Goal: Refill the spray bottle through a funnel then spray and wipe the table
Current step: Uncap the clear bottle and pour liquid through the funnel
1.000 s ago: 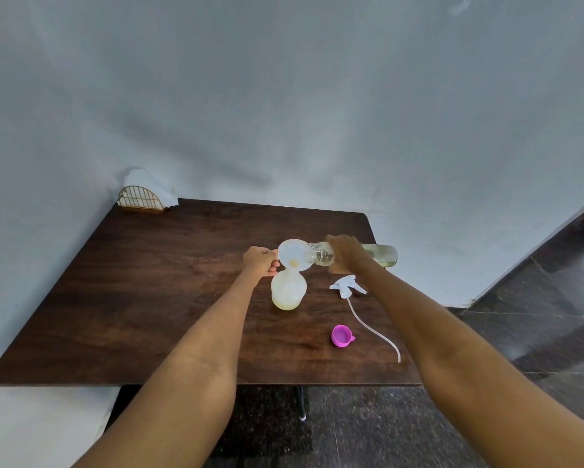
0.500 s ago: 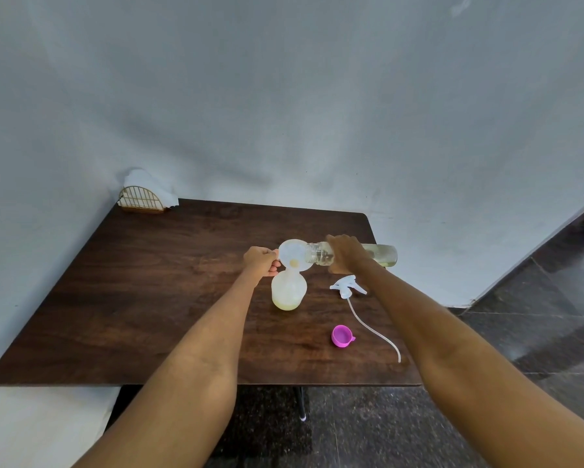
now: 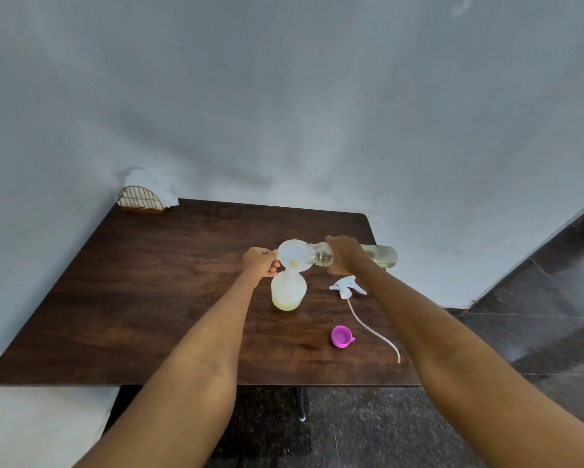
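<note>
From the head camera we count two bottles, one funnel, one spray head, one pink cap and one napkin holder on one table (image 3: 121,298). The spray bottle (image 3: 288,293) stands upright near the table's middle, with pale yellow liquid low in it. The funnel (image 3: 292,255) sits in its neck. Our left hand (image 3: 260,261) has its fingers curled around the funnel's left rim. Our right hand (image 3: 344,255) has its fingers wrapped around the refill bottle (image 3: 380,256), which lies almost level in the air, its open mouth at the funnel's right edge and its base pointing right past the table edge. The spray head (image 3: 346,287) lies on the table just in front of the right hand, its thin tube trailing toward the near right corner. The cap (image 3: 341,336) rests open side up, beside the tube and apart from it. The holder (image 3: 143,199) with white napkins stands at the far left corner, against the wall. Compared with half a second ago we see no change: both hands, both bottles and the funnel keep the same places.
</note>
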`<state>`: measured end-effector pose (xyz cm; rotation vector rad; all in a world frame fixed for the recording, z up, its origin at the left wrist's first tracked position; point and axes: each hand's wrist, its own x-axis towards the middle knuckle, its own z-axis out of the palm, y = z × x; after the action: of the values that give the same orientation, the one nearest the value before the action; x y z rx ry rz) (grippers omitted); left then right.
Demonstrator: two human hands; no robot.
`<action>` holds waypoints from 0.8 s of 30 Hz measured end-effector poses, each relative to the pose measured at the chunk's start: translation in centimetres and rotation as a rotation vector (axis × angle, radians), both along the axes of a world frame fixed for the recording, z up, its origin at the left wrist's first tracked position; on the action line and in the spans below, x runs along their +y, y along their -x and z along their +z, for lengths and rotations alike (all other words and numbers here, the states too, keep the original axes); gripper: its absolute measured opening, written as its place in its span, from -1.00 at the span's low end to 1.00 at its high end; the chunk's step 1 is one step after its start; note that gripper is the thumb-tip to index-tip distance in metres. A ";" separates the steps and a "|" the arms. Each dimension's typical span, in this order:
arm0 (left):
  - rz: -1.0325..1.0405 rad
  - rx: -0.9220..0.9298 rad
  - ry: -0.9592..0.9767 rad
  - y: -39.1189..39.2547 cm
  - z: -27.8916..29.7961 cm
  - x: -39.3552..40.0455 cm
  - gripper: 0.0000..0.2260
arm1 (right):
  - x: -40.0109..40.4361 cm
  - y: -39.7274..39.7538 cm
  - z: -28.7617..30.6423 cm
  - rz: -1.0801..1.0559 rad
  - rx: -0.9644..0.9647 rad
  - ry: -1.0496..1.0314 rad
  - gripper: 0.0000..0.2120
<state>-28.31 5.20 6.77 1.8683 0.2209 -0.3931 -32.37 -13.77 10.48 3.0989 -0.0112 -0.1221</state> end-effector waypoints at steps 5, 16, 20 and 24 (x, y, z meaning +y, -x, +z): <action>0.003 0.002 0.007 0.0 0.0 0.0 -0.81 | 0.0 -0.1 0.0 0.005 0.006 0.007 -0.58; 0.007 -0.002 -0.007 -0.1 0.2 -0.2 -0.82 | -0.1 -0.1 0.1 0.004 -0.003 0.004 -0.58; 0.004 -0.004 -0.009 -0.1 0.1 -0.2 -0.82 | -0.1 -0.1 0.0 0.005 -0.004 0.000 -0.58; 0.004 0.003 -0.001 -0.1 -0.1 0.0 -0.82 | -0.1 0.0 0.0 0.005 -0.001 0.006 -0.59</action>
<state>-28.26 5.17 6.72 1.8684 0.2264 -0.3933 -32.35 -13.90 10.43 3.0926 -0.0039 -0.1199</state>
